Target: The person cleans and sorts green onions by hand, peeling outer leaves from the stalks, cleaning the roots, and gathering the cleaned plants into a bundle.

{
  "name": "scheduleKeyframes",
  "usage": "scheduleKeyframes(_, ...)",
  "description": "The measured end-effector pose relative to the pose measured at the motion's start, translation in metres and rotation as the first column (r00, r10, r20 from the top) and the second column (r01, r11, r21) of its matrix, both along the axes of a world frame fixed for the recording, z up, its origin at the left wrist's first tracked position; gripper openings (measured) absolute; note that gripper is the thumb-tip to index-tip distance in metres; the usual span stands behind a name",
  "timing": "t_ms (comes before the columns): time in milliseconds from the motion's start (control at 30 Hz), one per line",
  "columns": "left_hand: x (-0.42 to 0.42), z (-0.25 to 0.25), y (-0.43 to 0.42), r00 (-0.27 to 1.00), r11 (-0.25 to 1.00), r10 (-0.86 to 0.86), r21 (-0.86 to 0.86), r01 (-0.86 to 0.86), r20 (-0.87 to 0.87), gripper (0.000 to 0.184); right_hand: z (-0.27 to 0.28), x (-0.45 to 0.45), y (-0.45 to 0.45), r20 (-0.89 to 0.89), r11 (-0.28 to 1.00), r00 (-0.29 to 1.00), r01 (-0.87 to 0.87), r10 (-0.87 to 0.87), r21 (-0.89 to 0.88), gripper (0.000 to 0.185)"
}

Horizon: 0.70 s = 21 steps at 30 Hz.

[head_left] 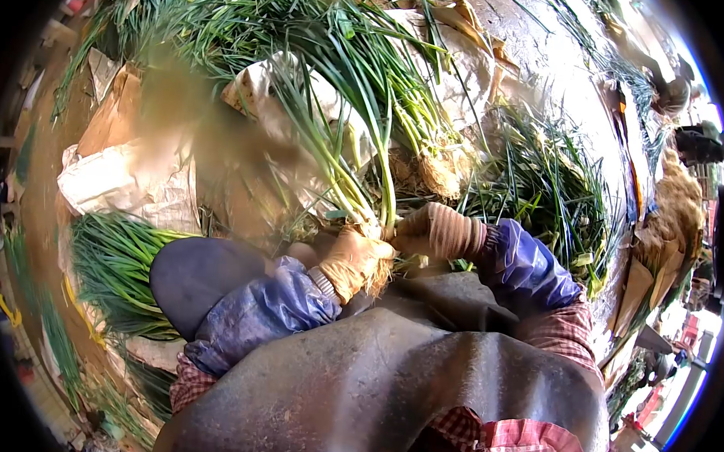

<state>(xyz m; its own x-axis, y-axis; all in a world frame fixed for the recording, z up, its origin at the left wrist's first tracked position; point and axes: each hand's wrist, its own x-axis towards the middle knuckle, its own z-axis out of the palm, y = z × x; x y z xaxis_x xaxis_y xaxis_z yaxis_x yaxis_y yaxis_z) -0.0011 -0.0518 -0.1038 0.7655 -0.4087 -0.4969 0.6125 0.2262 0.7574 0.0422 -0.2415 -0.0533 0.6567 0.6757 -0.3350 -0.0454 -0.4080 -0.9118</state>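
A few long-leaved green onions (346,180) stand up from my hands, their pale stems fanning out above. My left hand (349,262), in a tan glove, is closed around their lower ends, and stringy roots hang below it. At the same stem bases is my right hand (430,231), in a browner glove, with its fingers bent inward against the stems; its fingertips are partly hidden. Just beyond lies a thick bundle of green onions (409,120) with brown roots (442,171) toward me.
Loose green leaves (539,184) are heaped on the right. Another bunch of green onions (117,269) lies at left, near crumpled paper (128,182). A dark apron (356,385) covers my lap. Wet ground (554,81) shows at upper right. A brown smear blurs the upper left.
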Motion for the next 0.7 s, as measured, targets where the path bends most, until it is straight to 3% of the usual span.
scheduleKeyframes(33,0.003,0.012,0.000,0.997,0.995,0.061,-0.070,-0.064,-0.041,0.028,-0.004,0.004,-0.004,0.267,0.919,0.890,-0.309,0.370,-0.246,0.020)
scheduleKeyframes(67,0.008,0.024,0.000,0.989,0.982,0.118,-0.137,-0.129,-0.087,0.028,-0.011,0.004,-0.010,0.392,0.695,0.589,-0.475,0.707,-0.539,0.020)
scheduleKeyframes(100,0.016,0.037,0.005,0.979,0.961,0.142,-0.219,-0.172,-0.145,0.031,-0.054,-0.007,-0.029,0.332,0.685,0.638,-0.446,0.695,-0.576,0.020)
scheduleKeyframes(133,0.020,0.041,0.005,0.976,0.958,0.186,-0.201,-0.206,-0.112,0.036,-0.067,-0.009,-0.040,0.185,0.567,0.648,-0.449,0.738,-0.690,0.023)
scheduleKeyframes(200,0.020,0.033,0.005,0.973,0.943,0.202,-0.244,-0.224,-0.113,0.045,-0.093,0.007,-0.046,0.095,0.493,0.820,-0.243,0.565,-0.835,0.016)
scheduleKeyframes(233,0.018,0.017,0.002,0.964,0.921,0.212,-0.295,-0.252,-0.163,0.047,-0.097,0.019,-0.048,0.287,0.577,0.848,-0.027,0.445,-0.817,0.020)
scheduleKeyframes(300,0.018,0.013,-0.004,0.961,0.923,0.175,-0.304,-0.235,-0.214,0.043,-0.064,0.041,-0.032,0.486,0.590,0.847,0.283,0.216,-0.756,0.030)
scheduleKeyframes(333,0.018,0.014,-0.006,0.956,0.926,0.135,-0.310,-0.216,-0.262,0.040,-0.030,0.053,-0.015,0.505,0.542,0.855,0.371,0.117,-0.754,0.037)
scheduleKeyframes(400,0.020,0.023,-0.009,0.940,0.918,0.143,-0.313,-0.243,-0.309,0.034,-0.081,0.069,-0.028,0.444,0.415,0.864,0.322,0.240,-0.851,0.050)
scheduleKeyframes(433,0.021,0.024,-0.010,0.942,0.914,0.180,-0.306,-0.266,-0.283,0.032,-0.112,0.070,-0.039,0.525,0.420,0.810,0.395,0.260,-0.817,0.048)
scheduleKeyframes(500,0.022,0.021,-0.011,0.935,0.897,0.240,-0.310,-0.317,-0.263,0.032,-0.115,0.077,-0.043,0.468,0.372,0.853,0.367,0.232,-0.853,0.045)
scheduleKeyframes(533,0.024,0.022,-0.011,0.935,0.895,0.242,-0.312,-0.318,-0.260,0.032,-0.096,0.082,-0.040,0.318,0.326,0.931,0.250,0.177,-0.912,0.046)
scheduleKeyframes(633,0.024,0.025,-0.011,0.920,0.895,0.290,-0.267,-0.358,-0.262,0.031,-0.049,0.070,-0.038,0.378,0.292,0.899,0.309,0.220,-0.905,0.031)
scheduleKeyframes(667,0.025,0.026,-0.011,0.920,0.895,0.288,-0.268,-0.358,-0.265,0.031,-0.037,0.061,-0.036,0.578,0.386,0.766,0.461,0.281,-0.799,0.025)
scheduleKeyframes(700,0.026,0.027,-0.011,0.915,0.896,0.277,-0.265,-0.356,-0.292,0.030,-0.024,0.052,-0.033,0.748,0.487,0.586,0.577,0.312,-0.656,0.040)
